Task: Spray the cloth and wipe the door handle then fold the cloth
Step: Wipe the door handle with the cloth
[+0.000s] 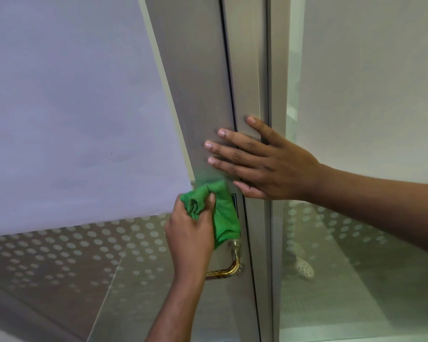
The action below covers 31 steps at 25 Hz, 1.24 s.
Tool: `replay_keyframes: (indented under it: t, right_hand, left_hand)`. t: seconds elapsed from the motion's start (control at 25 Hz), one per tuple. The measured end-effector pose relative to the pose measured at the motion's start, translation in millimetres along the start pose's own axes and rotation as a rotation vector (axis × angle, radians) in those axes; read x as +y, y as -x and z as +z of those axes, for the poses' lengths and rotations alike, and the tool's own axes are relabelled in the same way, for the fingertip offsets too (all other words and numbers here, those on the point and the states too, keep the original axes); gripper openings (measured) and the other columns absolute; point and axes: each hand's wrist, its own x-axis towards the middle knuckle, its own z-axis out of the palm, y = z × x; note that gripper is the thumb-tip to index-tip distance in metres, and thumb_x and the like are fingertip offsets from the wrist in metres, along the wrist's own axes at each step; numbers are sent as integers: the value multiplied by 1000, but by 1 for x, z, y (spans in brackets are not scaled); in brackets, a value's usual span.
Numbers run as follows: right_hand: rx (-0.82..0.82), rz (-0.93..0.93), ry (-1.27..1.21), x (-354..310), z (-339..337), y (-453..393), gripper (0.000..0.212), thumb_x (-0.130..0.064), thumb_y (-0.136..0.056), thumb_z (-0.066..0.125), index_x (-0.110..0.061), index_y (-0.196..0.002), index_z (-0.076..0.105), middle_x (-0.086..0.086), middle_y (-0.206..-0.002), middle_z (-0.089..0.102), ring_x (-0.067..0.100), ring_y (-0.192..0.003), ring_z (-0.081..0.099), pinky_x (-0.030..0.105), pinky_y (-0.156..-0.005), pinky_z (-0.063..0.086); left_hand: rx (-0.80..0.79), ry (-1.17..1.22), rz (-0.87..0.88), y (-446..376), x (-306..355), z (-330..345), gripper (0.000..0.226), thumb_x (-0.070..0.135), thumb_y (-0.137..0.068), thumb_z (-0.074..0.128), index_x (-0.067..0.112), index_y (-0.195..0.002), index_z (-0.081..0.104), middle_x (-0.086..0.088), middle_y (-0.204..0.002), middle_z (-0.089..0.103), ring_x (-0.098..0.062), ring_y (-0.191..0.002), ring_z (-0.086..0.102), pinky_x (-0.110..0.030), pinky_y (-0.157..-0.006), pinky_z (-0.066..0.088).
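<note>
Cloth (221,213), green and bunched, sits in my left hand (190,233), fingers clamped around it, pressed on the brass handle (229,264) near the door (198,95) edge. My right hand (265,164) lies spread flat across the grey metal frame (252,70); dotted frosted glass (84,255) flanks both sides.

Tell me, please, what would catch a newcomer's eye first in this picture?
The bright green cloth, bunched in the left hand, stands out low in the centre, pressed over the top of the brass door handle. Just above it, the right hand lies flat with fingers spread on the grey door frame.
</note>
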Motion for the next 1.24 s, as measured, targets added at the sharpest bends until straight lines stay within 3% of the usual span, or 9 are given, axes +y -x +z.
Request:
replay_keyframes:
  t: [0.16, 0.36, 0.6, 0.84, 1.04, 1.24]
  right_hand:
    - [-7, 1, 19, -1, 0, 2, 66, -43, -111, 39, -14, -169, 29, 10, -177, 25, 35, -163, 24, 61, -130, 13]
    - [-5, 2, 21, 1, -1, 0, 65, -44, -111, 38, -15, -169, 29, 9, -176, 25, 34, -163, 25, 62, -130, 16]
    - [-13, 2, 14, -1, 0, 1, 66, -43, -111, 40, -14, -169, 28, 10, -177, 25, 35, -163, 24, 61, -130, 14]
    - [-8, 0, 6, 1, -2, 1, 65, -42, -110, 39, -14, -169, 30, 10, -176, 26, 35, -163, 25, 63, -129, 17]
    - [-33, 1, 13, -1, -1, 1, 66, -43, -111, 38, -15, -169, 28, 10, -177, 24, 35, -163, 23, 63, -130, 16]
    - [-18, 0, 6, 0, -2, 2, 65, -43, -111, 38, -15, -169, 28, 9, -177, 25, 35, -163, 24, 63, -129, 17]
  left_hand:
    - [-59, -24, -83, 15, -8, -1, 21, 47, -90, 77, 28, -91, 69, 14, -82, 75, -7, -81, 73, -39, -76, 62]
    - [-1, 67, -20, -8, 11, -1, 19, 42, -91, 79, 25, -94, 72, 12, -84, 77, -7, -84, 74, -35, -75, 57]
    - [-92, -38, -167, 18, -26, -3, 20, 47, -90, 78, 28, -90, 70, 12, -83, 77, -11, -81, 76, -42, -74, 65]
    - [2, -11, -3, 1, -5, -3, 21, 45, -92, 77, 27, -93, 69, 15, -81, 75, 1, -79, 71, -27, -68, 55]
    - [-69, -79, -125, 24, -39, -1, 20, 45, -91, 78, 26, -94, 70, 16, -81, 73, -6, -82, 73, -18, -62, 46]
    - [-30, -8, -18, 5, -10, -4, 17, 44, -92, 77, 29, -94, 69, 16, -82, 75, 6, -79, 69, -22, -66, 54]
